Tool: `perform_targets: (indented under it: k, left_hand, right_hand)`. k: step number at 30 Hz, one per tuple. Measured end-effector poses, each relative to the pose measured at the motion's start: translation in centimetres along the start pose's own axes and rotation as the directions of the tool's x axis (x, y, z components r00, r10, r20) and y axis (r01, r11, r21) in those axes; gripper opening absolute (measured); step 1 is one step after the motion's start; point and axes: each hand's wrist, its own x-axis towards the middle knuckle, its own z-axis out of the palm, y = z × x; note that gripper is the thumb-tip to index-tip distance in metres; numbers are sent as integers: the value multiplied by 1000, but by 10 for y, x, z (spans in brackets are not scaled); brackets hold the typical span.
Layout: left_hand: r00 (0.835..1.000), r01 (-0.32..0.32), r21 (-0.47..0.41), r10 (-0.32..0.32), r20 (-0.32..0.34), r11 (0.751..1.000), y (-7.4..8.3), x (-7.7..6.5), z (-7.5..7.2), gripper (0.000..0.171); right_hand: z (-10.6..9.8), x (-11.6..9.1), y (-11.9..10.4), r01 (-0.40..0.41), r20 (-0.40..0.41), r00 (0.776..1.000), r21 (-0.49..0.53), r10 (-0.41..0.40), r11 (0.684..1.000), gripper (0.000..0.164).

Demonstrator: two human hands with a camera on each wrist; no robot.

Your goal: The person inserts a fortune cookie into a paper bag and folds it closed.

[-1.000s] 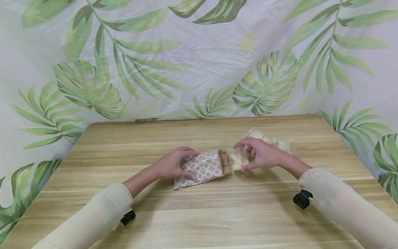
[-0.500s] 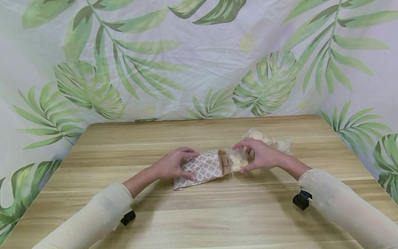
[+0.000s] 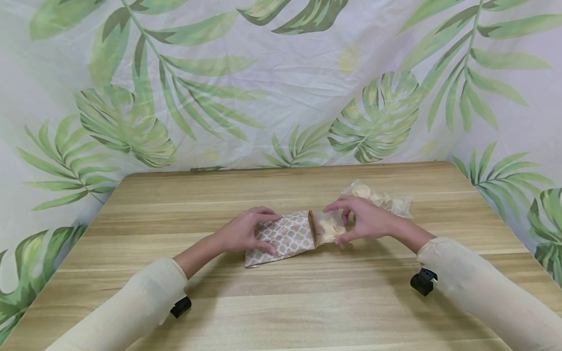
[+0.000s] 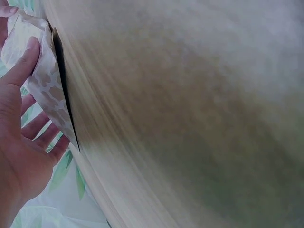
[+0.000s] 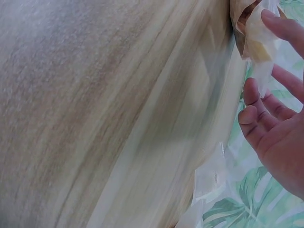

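Note:
A patterned paper bag (image 3: 290,235), tan and white, lies on its side mid-table with its mouth facing right. My left hand (image 3: 243,231) grips it from the left, thumb along the near edge and fingers on the far edge. In the left wrist view the thumb presses the bag (image 4: 50,88) from one side. A small clear packet (image 3: 328,228) of pale, chip-like pieces sits partly inside the bag's mouth. By its outer end my right hand (image 3: 371,219) pinches it between thumb and fingers. The packet's inner end is hidden by the bag.
Behind the right hand lie more clear packets (image 3: 366,191) of pale round pieces, one partly covered by that hand. All rest on a wood-grain table (image 3: 281,302) backed by a leaf-print cloth (image 3: 298,97). A black wrist camera (image 3: 423,282) hangs under the right sleeve.
My right hand has moved slightly left, and the clear packet has slid further into the bag's mouth. The left hand and the bag have stayed in place.

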Motion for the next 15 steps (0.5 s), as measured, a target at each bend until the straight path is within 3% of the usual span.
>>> perform_targets:
  k: [15]
  left_hand:
    - [1000, -6, -29, 6, -19, 1000, 0, 0, 0, 85]
  right_hand:
    - [4, 5, -3, 8, 21, 1000, 19, -8, 1000, 69]
